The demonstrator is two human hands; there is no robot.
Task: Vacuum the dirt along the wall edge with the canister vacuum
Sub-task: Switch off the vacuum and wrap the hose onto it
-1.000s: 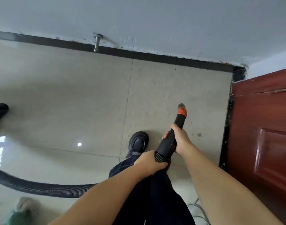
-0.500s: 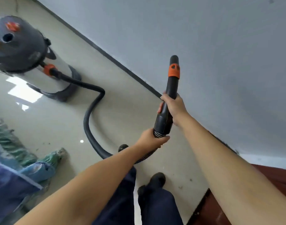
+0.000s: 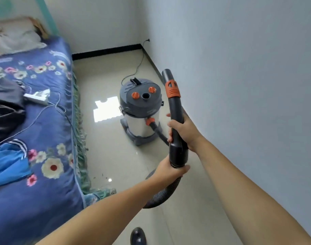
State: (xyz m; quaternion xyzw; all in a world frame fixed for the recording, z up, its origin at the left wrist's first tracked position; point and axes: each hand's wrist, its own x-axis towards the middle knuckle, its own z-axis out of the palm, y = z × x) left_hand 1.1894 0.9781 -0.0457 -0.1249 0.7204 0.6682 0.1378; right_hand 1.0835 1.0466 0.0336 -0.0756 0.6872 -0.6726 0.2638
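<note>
The right hand point(image 3: 184, 132) grips the black vacuum handle point(image 3: 176, 117) mid-shaft, raised and pointing toward twelve o'clock, while the left hand point(image 3: 169, 169) clasps the ribbed hose point(image 3: 161, 193) just below it, the canister vacuum point(image 3: 141, 110) standing on the floor point(image 3: 115, 152) at eleven o'clock beside the wall point(image 3: 239, 85).

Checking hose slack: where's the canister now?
Head view, centre: the canister vacuum stands on the floor between the bed on the left and the wall on the right, ahead of both hands.
</note>
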